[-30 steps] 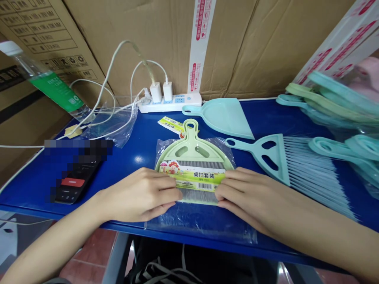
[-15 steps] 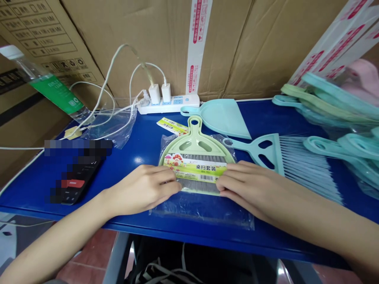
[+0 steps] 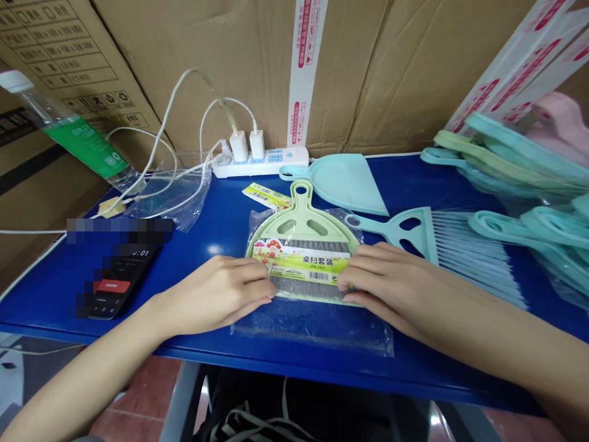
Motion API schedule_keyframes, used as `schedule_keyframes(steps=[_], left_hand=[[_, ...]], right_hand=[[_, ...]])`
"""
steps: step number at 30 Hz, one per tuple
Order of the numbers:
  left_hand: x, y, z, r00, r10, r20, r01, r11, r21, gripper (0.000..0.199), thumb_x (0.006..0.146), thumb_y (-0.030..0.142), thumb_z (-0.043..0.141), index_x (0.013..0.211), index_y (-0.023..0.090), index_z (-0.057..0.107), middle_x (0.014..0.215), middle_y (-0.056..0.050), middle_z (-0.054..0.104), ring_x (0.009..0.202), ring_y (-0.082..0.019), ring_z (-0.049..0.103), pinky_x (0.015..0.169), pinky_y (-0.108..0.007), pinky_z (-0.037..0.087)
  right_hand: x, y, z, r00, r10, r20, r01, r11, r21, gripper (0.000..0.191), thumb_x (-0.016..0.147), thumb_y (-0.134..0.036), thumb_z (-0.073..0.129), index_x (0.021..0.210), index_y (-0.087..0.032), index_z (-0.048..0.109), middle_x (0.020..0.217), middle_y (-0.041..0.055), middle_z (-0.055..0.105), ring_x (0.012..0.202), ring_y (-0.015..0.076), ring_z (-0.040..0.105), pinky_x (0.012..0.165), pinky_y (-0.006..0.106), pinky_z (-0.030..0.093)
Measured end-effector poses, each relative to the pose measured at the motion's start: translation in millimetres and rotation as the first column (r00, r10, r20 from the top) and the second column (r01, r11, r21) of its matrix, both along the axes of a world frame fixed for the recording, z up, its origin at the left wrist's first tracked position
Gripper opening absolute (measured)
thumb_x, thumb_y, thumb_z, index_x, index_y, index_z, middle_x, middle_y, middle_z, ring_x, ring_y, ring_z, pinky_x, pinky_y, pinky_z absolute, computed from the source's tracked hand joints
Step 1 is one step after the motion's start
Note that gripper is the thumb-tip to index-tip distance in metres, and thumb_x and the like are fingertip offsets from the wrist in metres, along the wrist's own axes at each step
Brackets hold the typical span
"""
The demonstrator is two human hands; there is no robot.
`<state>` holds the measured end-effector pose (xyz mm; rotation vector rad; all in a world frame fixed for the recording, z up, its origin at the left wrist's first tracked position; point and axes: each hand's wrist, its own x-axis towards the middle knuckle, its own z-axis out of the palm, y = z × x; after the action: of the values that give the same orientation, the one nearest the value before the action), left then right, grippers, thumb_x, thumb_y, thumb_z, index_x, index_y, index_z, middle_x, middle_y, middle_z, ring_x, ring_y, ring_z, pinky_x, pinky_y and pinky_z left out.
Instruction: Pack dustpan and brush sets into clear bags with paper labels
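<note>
A green dustpan and brush set (image 3: 302, 212) lies on a clear plastic bag (image 3: 317, 331), its handle pointing away from me. Across its grey bristles runs a printed label (image 3: 306, 264). My left hand (image 3: 223, 291) has its fingers curled on the left end of the label and the pan's edge. At the right end, my right hand (image 3: 384, 279) pinches the label's edge, thumb below it. The fingertips of both hands are partly hidden.
Behind the set are a blue dustpan (image 3: 347, 181), a loose label (image 3: 267, 195) and a power strip (image 3: 262, 161). A blue brush (image 3: 414, 230) and bagged sets (image 3: 510, 153) are right. Left are a phone (image 3: 117, 279), cables and a tilted bottle (image 3: 85, 144).
The right-hand fingers have shifted slightly up at the label's right end, and the left-hand fingers slightly left. The set stays in place.
</note>
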<state>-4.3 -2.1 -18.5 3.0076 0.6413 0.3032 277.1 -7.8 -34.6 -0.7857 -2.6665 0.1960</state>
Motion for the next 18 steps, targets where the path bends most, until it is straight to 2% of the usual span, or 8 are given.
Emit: schedule_keyframes(steps=[14, 18], left_hand=[[-4.2, -1.3, 0.4, 0.999, 0.045, 0.008, -0.043, 0.991, -0.129, 0.023, 0.101, 0.02, 0.043, 0.092, 0.017, 0.064, 0.078, 0.0, 0.064, 0.067, -0.014, 0.057, 0.061, -0.026, 0.042], [-3.5, -1.4, 1.1, 0.999, 0.037, -0.01, -0.038, 0.988, -0.152, 0.025, 0.1, 0.018, 0.042, 0.088, 0.017, 0.064, 0.075, 0.0, 0.06, 0.064, -0.013, 0.054, 0.058, -0.026, 0.04]], right_hand=[[4.0, -2.6, 2.8, 1.0, 0.016, 0.016, -0.014, 0.997, -0.082, 0.029, 0.101, -0.021, 0.04, 0.079, -0.021, 0.059, 0.078, 0.0026, 0.062, 0.077, 0.0189, 0.054, 0.073, 0.034, 0.043], [5.4, -3.7, 2.7, 1.0, 0.016, 0.024, -0.014, 0.995, -0.094, 0.028, 0.1, -0.021, 0.04, 0.08, -0.021, 0.059, 0.08, 0.0035, 0.062, 0.079, 0.0195, 0.054, 0.073, 0.034, 0.044]])
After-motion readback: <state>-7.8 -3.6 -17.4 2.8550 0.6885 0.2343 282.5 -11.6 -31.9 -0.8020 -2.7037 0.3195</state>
